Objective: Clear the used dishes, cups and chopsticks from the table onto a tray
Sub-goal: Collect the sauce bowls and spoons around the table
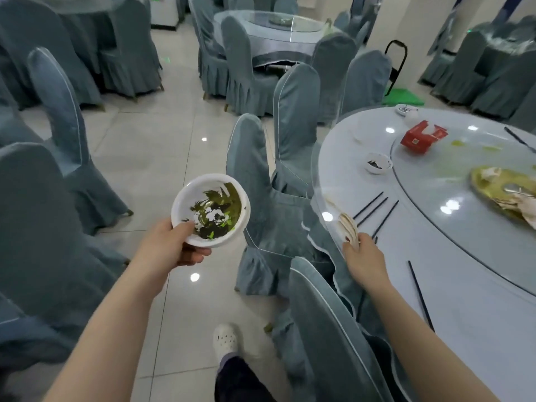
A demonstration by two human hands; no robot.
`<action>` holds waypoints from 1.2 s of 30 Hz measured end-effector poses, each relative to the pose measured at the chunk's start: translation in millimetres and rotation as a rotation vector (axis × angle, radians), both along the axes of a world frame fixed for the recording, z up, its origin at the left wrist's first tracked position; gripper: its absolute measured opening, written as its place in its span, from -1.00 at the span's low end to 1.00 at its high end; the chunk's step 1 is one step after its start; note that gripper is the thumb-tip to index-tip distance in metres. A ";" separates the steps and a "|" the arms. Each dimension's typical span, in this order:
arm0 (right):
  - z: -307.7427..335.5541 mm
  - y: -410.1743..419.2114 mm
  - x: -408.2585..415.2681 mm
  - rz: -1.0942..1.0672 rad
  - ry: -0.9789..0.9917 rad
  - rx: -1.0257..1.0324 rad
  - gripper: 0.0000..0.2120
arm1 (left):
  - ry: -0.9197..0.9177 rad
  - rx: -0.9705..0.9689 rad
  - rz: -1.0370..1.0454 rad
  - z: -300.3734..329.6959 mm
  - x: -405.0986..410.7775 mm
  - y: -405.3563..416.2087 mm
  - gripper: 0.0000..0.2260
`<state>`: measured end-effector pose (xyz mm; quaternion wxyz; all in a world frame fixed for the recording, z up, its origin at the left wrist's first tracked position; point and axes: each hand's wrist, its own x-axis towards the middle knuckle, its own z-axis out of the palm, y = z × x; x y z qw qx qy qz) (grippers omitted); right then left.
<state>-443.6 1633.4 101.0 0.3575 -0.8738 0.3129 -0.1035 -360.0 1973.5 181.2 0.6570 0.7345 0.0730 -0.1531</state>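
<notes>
Holding a white bowl (210, 210) smeared with green-black residue.

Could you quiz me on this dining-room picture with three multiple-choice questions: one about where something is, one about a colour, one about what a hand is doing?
1. Where is the dirty bowl with green leftovers?
A) On the table
B) In the left hand, over the floor
C) On a chair

2. What colour is the box on the table?
A) Red
B) Blue
C) Yellow

3. What is the left hand doing?
A) Hanging idle
B) Pointing
C) Gripping the bowl

Answers: 1 B, floor tiles show beneath it; 2 A, plainly red; 3 C, its thumb hooks over the rim.
</notes>
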 end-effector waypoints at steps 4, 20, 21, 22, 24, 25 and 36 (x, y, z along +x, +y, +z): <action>-28.6 -37.9 62.1 -0.056 0.061 -0.093 -0.96 | -0.011 0.034 -0.055 -0.3 72.1 -20.2 -0.90; -106.2 -141.9 213.9 0.044 0.384 -0.270 -0.88 | 0.060 0.094 -0.275 0.6 300.7 -156.0 -0.86; -108.2 -143.2 213.5 0.061 0.394 -0.272 -0.85 | 0.075 0.097 -0.288 -1.9 306.4 -162.9 -0.86; -110.7 -144.0 212.7 0.075 0.405 -0.286 -0.82 | 0.095 0.095 -0.304 -4.8 311.7 -169.8 -0.86; -113.4 -144.4 212.3 0.090 0.446 -0.348 -0.80 | 0.128 0.082 -0.332 -9.8 321.3 -183.9 -0.86; -113.2 -145.7 213.2 0.081 0.476 -0.380 -0.81 | 0.139 0.087 -0.354 -13.1 327.6 -193.1 -0.86; -77.0 -167.2 225.7 -0.436 0.278 -0.085 -0.85 | 0.145 0.048 -0.585 -24.0 403.2 -288.4 -0.86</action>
